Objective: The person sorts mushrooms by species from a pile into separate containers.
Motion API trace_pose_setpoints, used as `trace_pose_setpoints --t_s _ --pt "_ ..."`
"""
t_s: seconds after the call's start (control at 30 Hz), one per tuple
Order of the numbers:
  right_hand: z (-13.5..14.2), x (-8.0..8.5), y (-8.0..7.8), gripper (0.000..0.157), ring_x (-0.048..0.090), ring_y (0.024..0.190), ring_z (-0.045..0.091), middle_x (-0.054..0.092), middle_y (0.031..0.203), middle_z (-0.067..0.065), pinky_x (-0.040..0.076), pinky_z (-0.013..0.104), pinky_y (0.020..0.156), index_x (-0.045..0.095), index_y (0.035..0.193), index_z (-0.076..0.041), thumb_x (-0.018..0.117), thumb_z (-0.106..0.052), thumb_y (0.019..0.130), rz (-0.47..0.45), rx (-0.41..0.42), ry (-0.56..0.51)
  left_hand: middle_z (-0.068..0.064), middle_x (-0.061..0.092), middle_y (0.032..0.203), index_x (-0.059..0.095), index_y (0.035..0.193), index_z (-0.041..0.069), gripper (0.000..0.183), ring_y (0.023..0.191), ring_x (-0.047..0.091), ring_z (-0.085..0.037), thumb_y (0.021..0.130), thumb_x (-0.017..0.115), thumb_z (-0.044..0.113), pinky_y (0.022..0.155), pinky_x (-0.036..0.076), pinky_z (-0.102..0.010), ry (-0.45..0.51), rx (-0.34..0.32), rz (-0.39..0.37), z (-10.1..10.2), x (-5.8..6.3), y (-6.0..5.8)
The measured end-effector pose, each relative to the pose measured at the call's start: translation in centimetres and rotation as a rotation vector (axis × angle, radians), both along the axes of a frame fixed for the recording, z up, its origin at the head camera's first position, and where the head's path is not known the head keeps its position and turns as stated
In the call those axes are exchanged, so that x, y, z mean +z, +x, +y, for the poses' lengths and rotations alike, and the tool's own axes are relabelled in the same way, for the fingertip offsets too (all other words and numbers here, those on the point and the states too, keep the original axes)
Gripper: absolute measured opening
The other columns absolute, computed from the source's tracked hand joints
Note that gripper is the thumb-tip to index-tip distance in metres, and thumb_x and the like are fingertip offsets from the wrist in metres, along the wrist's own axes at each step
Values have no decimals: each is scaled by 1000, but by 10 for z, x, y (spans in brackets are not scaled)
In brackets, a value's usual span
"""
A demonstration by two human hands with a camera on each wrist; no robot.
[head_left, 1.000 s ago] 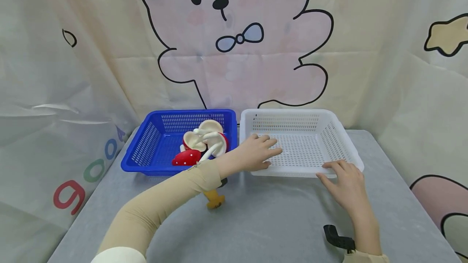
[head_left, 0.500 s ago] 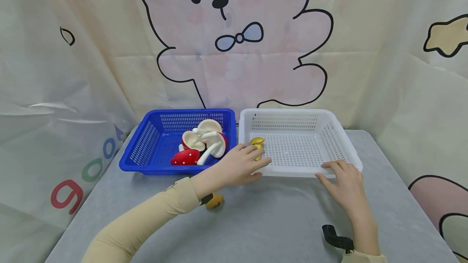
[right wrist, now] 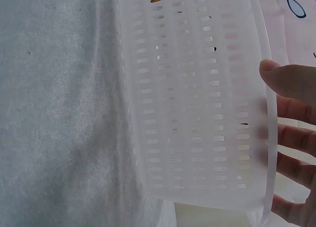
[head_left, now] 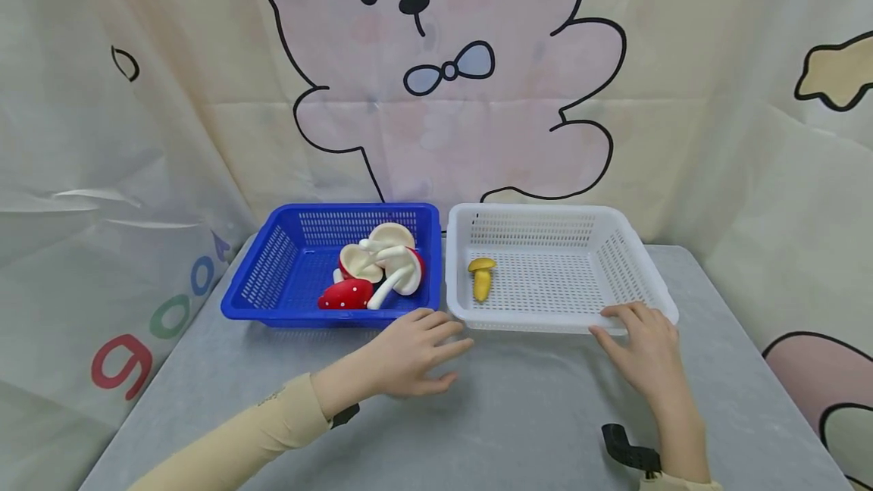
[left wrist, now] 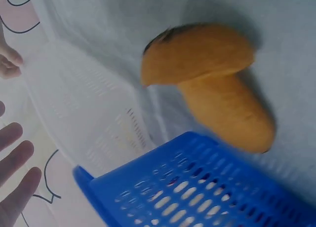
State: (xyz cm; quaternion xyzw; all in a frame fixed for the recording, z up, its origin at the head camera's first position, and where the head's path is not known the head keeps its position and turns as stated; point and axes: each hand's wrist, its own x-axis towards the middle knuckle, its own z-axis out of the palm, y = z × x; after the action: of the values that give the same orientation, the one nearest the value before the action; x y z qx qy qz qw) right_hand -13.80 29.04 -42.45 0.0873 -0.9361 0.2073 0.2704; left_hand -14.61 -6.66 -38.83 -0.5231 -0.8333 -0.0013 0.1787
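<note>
My left hand hovers over the grey table just in front of the blue basket, fingers spread and holding nothing. In the left wrist view an orange-brown toy mushroom lies on the table near this hand; the hand and forearm hide it from the head view. A yellow toy mushroom sits inside the white basket, on its left side. My right hand holds the white basket's front rim near the right corner, thumb outside and fingers over the edge.
Several toy mushrooms with red caps and white stems are heaped in the right part of the blue basket. Both baskets stand side by side at the back of the table. A printed curtain hangs directly behind them.
My left hand has moved back leftward and nearer from over the white basket, leaving the yellow mushroom in view there. Its forearm now covers the orange-brown mushroom. The right hand stays on the rim.
</note>
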Motion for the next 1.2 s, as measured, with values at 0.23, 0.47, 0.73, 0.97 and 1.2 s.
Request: trace_pose_setpoints --t_s 0.23,0.47,0.73,0.97,1.2 --pt "1 -1 1 29 56 91 40 65 95 18 36 56 78 67 95 -3 81 -14 72 -12 1 -11 4 66 117 63 122 25 41 109 59 -13 87 64 46 93 52 -29 17 26 -46 -14 -10 7" --pt "1 -2 1 29 55 91 39 65 96 18 35 56 79 67 96 -4 81 -13 72 -12 6 -16 2 66 120 62 124 26 42 112 58 -14 88 62 46 96 51 -32 15 61 -155 -32 -24 11" --pt "3 -2 -2 28 56 90 40 66 94 18 36 55 78 67 95 -3 80 -13 72 15 24 -5 1 63 124 61 127 23 45 117 56 -16 86 66 40 100 49 -38 23 92 -269 -56 -50 7" --pt "3 -1 -1 29 56 90 40 66 94 18 36 56 77 67 95 -3 80 -13 72 8 17 -3 1 61 127 58 129 25 48 120 54 -16 85 68 43 101 48 -39 5 94 -291 -71 -63 1" --pt "2 -1 -1 28 55 92 40 65 95 18 35 56 79 67 96 -3 80 -12 73 -10 22 -13 2 57 133 52 135 29 55 126 51 -18 84 69 42 105 45 -44 -44 97 -375 -82 -67 -1"
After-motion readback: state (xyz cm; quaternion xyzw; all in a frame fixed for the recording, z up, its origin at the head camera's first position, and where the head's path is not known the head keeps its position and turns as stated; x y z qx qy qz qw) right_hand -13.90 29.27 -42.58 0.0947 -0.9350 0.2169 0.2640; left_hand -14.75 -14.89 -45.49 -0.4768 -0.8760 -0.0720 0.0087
